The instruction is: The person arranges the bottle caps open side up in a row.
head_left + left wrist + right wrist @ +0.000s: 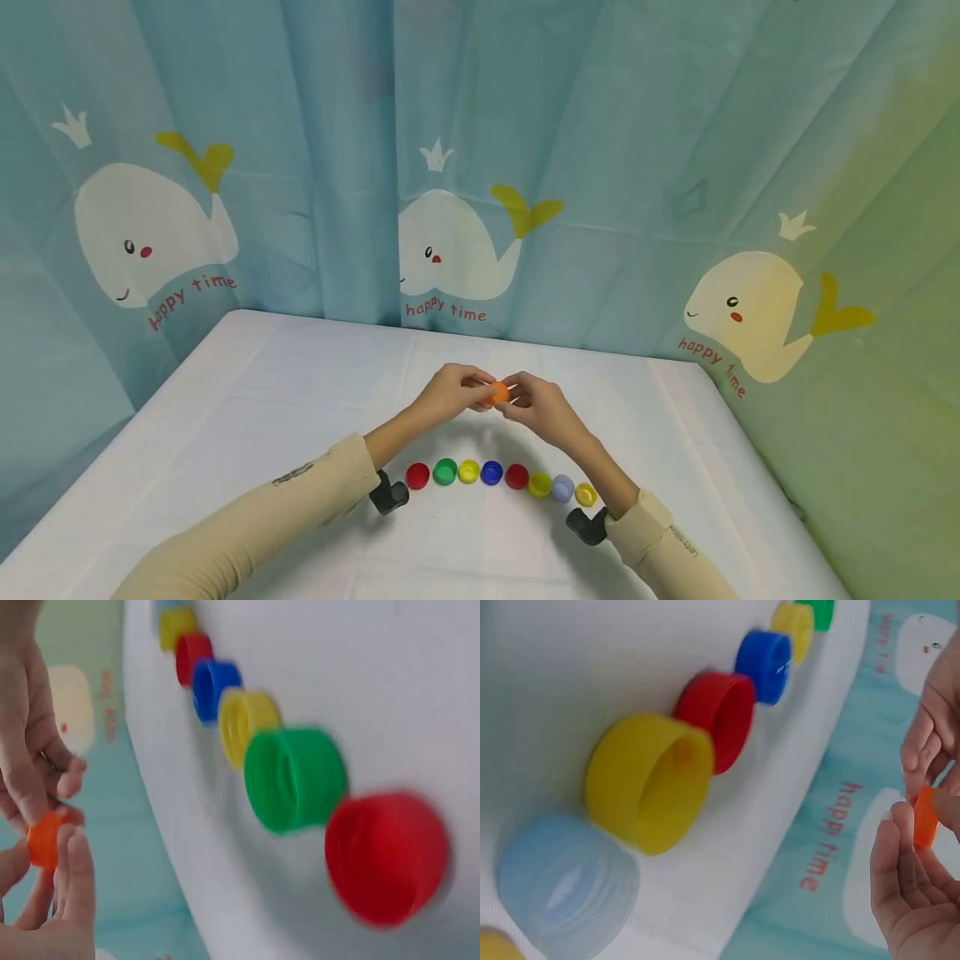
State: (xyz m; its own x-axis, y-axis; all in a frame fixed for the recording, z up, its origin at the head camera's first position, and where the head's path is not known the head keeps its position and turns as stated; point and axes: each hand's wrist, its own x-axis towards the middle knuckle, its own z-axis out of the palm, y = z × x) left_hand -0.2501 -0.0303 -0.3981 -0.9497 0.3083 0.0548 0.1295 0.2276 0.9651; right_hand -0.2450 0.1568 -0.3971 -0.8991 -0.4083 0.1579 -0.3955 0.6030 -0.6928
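Observation:
Both hands meet over the far part of the table around one orange bottle cap [499, 393]. My left hand [453, 392] pinches the cap from the left, thumb on its near side. From the right, my right hand [546, 408] holds the same cap with thumb and fingers. In the left wrist view the orange cap [45, 840] shows between the fingertips of both hands. Seen from the right wrist, the orange cap [925, 817] stands on edge among the fingers. Part of its rim is hidden by them.
Nearer the body, several caps form a curved row, hollow sides up: red [417, 476], green [446, 472], yellow [468, 472], blue [492, 472], red [517, 476], yellow [540, 485], pale blue [562, 488], yellow [586, 494]. A whale-print curtain [615, 167] hangs behind the white table [247, 433].

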